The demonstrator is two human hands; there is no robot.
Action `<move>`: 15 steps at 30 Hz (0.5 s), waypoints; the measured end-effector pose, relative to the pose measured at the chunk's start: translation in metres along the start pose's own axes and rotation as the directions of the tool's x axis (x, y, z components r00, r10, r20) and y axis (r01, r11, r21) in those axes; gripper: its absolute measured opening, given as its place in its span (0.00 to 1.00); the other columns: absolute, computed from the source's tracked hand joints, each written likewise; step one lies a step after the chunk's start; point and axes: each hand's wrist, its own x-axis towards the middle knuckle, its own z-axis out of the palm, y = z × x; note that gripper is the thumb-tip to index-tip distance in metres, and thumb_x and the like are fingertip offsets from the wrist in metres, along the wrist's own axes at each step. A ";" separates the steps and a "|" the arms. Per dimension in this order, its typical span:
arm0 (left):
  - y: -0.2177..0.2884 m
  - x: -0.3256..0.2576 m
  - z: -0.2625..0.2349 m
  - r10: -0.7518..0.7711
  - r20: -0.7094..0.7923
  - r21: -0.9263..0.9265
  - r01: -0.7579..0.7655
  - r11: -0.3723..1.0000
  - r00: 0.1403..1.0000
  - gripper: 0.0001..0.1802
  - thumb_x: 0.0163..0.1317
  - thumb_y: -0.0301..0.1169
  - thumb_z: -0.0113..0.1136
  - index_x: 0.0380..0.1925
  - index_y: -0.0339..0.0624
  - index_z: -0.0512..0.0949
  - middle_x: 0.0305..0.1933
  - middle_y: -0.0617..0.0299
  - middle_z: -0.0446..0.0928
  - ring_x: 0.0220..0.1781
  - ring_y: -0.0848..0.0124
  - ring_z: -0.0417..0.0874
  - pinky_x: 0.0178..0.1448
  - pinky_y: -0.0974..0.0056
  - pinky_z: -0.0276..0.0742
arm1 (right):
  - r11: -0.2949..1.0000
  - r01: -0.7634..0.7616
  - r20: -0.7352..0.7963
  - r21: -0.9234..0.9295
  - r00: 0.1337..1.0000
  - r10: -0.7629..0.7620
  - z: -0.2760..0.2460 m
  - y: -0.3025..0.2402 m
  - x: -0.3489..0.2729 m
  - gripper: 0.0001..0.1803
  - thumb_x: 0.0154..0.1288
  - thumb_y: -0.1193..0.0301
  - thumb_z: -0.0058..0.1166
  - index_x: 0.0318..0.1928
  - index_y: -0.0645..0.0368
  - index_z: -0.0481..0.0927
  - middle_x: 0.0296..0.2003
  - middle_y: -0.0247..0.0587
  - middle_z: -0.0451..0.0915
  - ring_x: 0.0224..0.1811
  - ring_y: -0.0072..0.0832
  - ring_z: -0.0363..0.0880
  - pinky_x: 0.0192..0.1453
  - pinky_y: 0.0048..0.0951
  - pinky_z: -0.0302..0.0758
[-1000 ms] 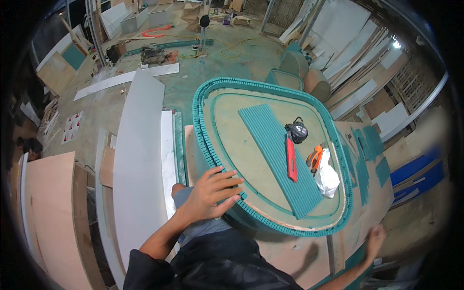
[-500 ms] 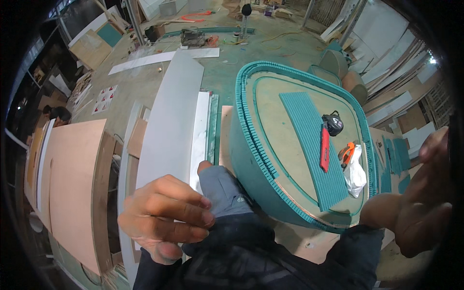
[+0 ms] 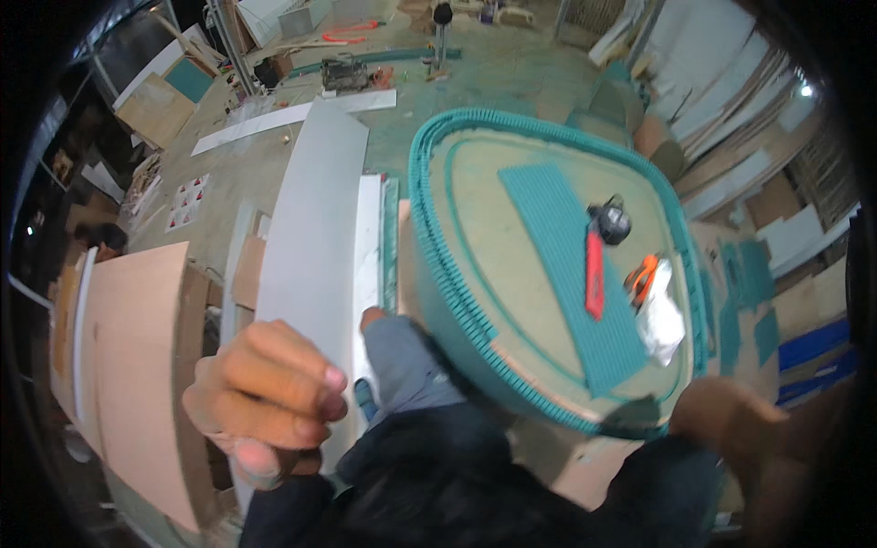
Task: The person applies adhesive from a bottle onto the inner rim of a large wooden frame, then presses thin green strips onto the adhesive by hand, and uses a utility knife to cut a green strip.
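My left hand [image 3: 269,393] hangs in the air at the lower left, in front of a long white panel [image 3: 306,228]. Its fingers are curled in towards the thumb; the palm side is hidden, and nothing shows sticking out. At the right edge my right hand [image 3: 790,438] is raised, dark and smeared, its fingers lost to view. It is nearest to a rounded teal structure [image 3: 457,301] with a ribbed rim. On that structure's top lie a ribbed teal strip [image 3: 562,265], a red box cutter [image 3: 595,274], a black tape measure [image 3: 610,222], orange-handled pliers [image 3: 643,277] and a white plastic bag [image 3: 661,320].
Plywood boxes [image 3: 132,356] stand at the left, with a person [image 3: 105,237] behind them. Boards [image 3: 731,183] lean along the right wall. A machine [image 3: 343,75] and an orange hose [image 3: 352,35] are on the far floor.
The view has shifted, with the teal structure and its tools now slightly further left. My left hand has moved left and down a little. My right hand is lower and its fingers no longer show.
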 end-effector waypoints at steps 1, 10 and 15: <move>0.000 0.003 -0.003 0.032 0.054 -0.061 -0.028 0.998 0.998 0.26 0.76 0.46 0.62 0.22 0.38 0.80 0.17 0.58 0.77 0.19 0.65 0.81 0.24 0.63 0.74 | 1.000 -0.008 -0.002 -0.004 1.000 0.008 0.002 -0.004 -0.003 0.28 0.75 0.54 0.59 0.64 0.62 0.74 0.39 0.34 0.75 0.39 0.23 0.73 0.44 0.23 0.69; 0.111 0.082 0.090 -0.563 -0.193 -0.307 0.495 0.813 0.804 0.09 0.77 0.33 0.59 0.33 0.48 0.78 0.31 0.59 0.78 0.42 0.65 0.82 0.51 0.58 0.85 | 0.996 -0.088 -0.073 0.031 0.993 0.090 0.013 0.031 -0.012 0.27 0.75 0.56 0.60 0.63 0.62 0.76 0.39 0.33 0.76 0.39 0.22 0.73 0.44 0.23 0.69; 0.108 0.145 0.097 -0.661 0.434 0.857 -0.507 0.092 0.613 0.04 0.66 0.18 0.61 0.32 0.36 0.76 0.40 0.53 0.78 0.38 0.66 0.83 0.45 0.64 0.85 | 0.992 -0.122 -0.030 -0.023 0.992 0.122 0.018 0.046 -0.004 0.26 0.75 0.57 0.60 0.62 0.62 0.77 0.39 0.33 0.76 0.39 0.21 0.74 0.44 0.22 0.69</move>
